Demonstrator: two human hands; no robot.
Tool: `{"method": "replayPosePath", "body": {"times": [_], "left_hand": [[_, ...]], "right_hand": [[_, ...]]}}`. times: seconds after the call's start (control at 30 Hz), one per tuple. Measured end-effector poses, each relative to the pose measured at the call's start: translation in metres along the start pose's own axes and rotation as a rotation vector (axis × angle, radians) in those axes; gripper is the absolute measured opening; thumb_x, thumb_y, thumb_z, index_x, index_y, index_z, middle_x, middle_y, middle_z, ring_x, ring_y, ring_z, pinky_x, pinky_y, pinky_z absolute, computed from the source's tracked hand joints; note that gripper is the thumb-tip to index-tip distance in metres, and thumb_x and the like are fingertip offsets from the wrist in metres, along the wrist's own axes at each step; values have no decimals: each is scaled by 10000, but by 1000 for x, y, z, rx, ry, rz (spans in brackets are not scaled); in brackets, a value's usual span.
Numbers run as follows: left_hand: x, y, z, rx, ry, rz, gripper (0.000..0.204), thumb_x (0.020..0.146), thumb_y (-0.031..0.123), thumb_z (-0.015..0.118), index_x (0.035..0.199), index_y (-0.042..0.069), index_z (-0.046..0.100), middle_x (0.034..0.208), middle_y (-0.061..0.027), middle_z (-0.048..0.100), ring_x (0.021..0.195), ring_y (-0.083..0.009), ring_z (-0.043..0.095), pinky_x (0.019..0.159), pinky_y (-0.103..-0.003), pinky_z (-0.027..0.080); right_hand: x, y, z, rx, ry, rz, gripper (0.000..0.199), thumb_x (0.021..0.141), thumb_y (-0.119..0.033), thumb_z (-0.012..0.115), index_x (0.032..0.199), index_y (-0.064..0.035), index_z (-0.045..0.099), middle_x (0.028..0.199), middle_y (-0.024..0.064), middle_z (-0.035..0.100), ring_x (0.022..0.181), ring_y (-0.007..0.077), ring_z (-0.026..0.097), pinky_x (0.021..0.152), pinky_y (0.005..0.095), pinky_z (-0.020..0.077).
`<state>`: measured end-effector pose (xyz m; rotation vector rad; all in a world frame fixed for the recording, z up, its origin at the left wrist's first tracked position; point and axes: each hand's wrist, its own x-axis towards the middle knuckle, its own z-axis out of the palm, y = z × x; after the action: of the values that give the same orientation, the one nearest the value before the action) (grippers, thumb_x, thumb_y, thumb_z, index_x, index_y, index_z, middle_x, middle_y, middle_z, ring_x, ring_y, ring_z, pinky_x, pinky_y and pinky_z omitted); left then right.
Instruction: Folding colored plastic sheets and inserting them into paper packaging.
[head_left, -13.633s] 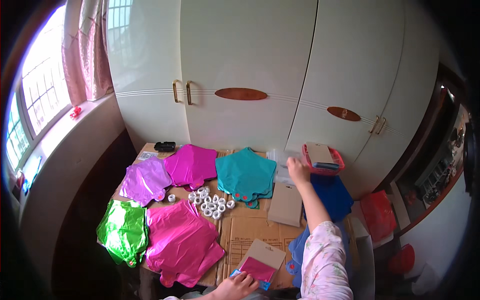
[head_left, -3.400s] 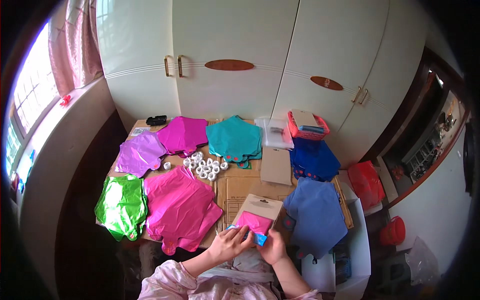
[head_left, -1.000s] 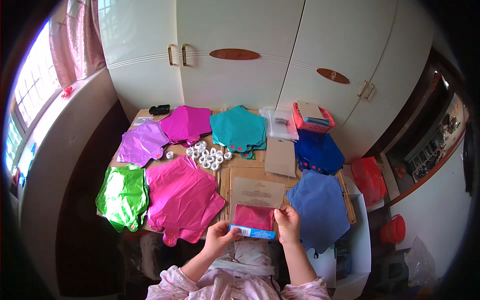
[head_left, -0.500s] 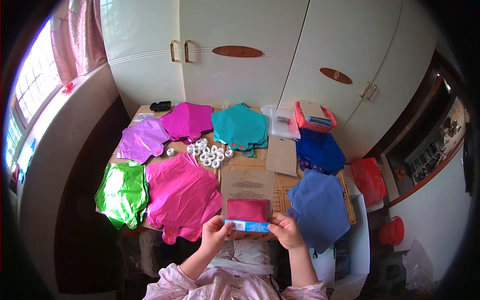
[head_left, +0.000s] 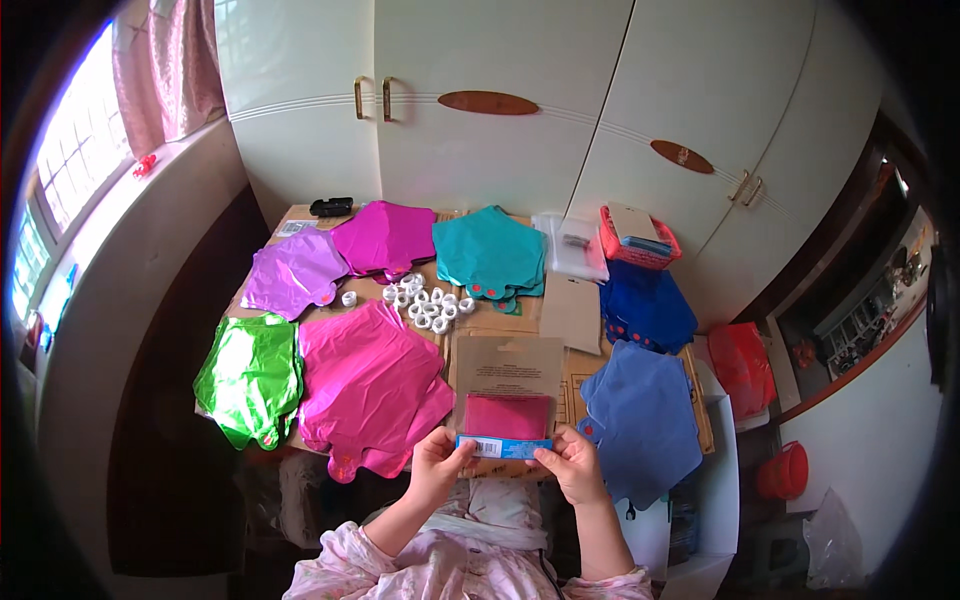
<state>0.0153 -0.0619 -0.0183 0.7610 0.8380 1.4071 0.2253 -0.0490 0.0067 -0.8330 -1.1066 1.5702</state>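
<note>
Both my hands hold a grey-brown backing card (head_left: 512, 362) at its lower end, near the table's front edge. A folded dark-pink foil piece (head_left: 508, 413) lies against the card, above a blue band (head_left: 518, 448) with a barcode. My left hand (head_left: 440, 464) pinches the band's left end, thumb on top. My right hand (head_left: 570, 464) grips the right end likewise. Left of the card is a stack of bright pink foil balloons (head_left: 370, 385); right of it, a stack of grey-blue ones (head_left: 640, 420). Fingers beneath the card are hidden.
Further foil stacks are green (head_left: 250, 380), lilac (head_left: 292, 270), magenta (head_left: 385, 238), teal (head_left: 490, 250) and dark blue (head_left: 648, 305). Several white ribbon rolls (head_left: 430, 305) sit mid-table. Behind are clear bags (head_left: 570, 248) and a red basket (head_left: 672, 252) with cards. A white box (head_left: 722, 460) stands at right.
The card has come up and tilted slightly, so its top edge with the hanging hole now shows. Both hands keep their grip. The whole view has shifted a little.
</note>
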Motion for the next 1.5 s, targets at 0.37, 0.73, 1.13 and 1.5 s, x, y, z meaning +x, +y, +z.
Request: {"method": "replayPosePath", "body": {"times": [0.37,0.73,1.13,1.5], "left_hand": [[1,-3,0,15,-96,-43,172,891,51,602,1049,42,535,883,-61,651,713,-116,643,657,-243,539],[-1,-5,2,-208,-68,-128,184,861,2,615,992,59,499,857,-112,658,712,-198,682,621,-298,573],[0,2,8,-197,-35,-154,158,865,18,618,951,65,494,826,-119,655,666,-195,672,583,-286,560],[2,8,12,-221,14,-169,139,884,110,633,898,83,498,750,-90,642,631,-163,649,526,-255,523]], "right_hand": [[0,5,13,96,157,-51,118,827,-2,624,935,-25,583,861,56,655,699,88,617,627,228,551],[1,9,18,60,219,-123,95,832,4,624,892,-42,566,809,39,637,658,85,594,614,222,512],[3,16,18,22,224,-169,68,862,-33,617,895,-37,558,857,35,634,717,67,582,678,216,498],[6,17,22,-25,221,-220,78,867,-66,632,869,-30,563,823,73,658,697,136,637,678,261,521]]}}
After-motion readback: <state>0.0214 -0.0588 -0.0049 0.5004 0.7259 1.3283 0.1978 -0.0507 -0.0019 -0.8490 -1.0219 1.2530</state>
